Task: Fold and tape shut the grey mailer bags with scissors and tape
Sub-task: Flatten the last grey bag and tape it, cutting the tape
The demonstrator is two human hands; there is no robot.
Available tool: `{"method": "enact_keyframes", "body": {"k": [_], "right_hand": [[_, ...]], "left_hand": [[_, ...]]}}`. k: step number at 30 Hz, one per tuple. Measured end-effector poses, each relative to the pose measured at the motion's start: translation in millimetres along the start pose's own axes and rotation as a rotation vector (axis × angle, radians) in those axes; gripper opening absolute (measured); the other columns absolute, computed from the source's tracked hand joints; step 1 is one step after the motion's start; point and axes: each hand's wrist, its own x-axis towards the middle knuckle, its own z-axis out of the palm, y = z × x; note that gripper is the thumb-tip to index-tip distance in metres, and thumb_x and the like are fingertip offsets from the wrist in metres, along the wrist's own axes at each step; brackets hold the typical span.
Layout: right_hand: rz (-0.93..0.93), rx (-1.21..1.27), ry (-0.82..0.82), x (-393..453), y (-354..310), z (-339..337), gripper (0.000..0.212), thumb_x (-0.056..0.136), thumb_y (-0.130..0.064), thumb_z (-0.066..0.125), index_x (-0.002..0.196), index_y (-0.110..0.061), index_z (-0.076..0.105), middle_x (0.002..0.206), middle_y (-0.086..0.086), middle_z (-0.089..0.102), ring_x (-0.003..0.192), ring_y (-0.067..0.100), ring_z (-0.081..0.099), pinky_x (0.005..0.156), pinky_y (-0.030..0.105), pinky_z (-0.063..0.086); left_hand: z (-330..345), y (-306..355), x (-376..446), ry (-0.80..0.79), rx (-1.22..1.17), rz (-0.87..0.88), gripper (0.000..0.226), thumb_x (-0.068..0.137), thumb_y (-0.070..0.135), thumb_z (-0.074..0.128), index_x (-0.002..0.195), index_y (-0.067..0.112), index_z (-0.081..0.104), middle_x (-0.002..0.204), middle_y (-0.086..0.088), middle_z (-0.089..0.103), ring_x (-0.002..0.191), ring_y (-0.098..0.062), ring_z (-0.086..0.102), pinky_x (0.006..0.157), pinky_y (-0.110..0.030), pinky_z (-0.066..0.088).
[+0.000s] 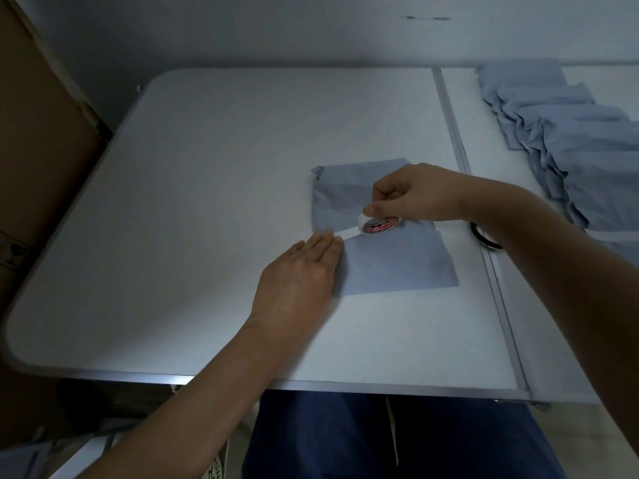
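Grey mailer bag [390,243] lies flat, folded, on white desk [207,188], right of desk centre. Tape roll [378,225] stands on bag's fold line, pinched from above by right hand [415,198]. Short strip of tape runs left from roll to bag's left edge. Left hand [301,281] flat, fingers straight, fingertips [328,238] pressing strip end there. Black loop, scissors handle by look [482,236], just right of bag, partly under right forearm. Pile of grey bags [567,133] far right of bag. Cardboard box [38,140] far left, beside desk.

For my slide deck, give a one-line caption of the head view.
Left hand pins the tape end on a folded grey mailer bag while the right hand draws the tape roll away.
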Motion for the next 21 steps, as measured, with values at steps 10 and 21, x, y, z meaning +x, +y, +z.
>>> {"method": "enact_keyframes", "body": {"k": [10,21], "right_hand": [[-0.004,-0.076,0.001,-3.1,0.9,-2.4,0.027,0.088,-0.044,0.061,0.076,-0.02,0.065,0.07,-0.006,0.062,0.062,0.004,0.052,0.056,0.021,0.035],[0.024,-0.165,0.022,-2.9,1.8,-0.9,0.027,0.088,-0.043,0.061,0.073,-0.021,0.061,0.071,-0.006,0.058,0.067,0.006,0.052,0.058,0.024,0.039]], "left_hand": [[-3.1,1.0,1.2,-0.016,0.022,0.003,0.044,0.072,0.002,0.076,0.115,0.004,0.068,0.12,-0.013,0.066,0.104,-0.022,0.068,0.086,-0.034,0.054],[-5.0,5.5,3.2,-0.037,0.038,0.003,0.052,0.065,0.004,0.083,0.116,0.007,0.069,0.118,-0.011,0.068,0.102,-0.021,0.068,0.08,-0.032,0.056]]}}
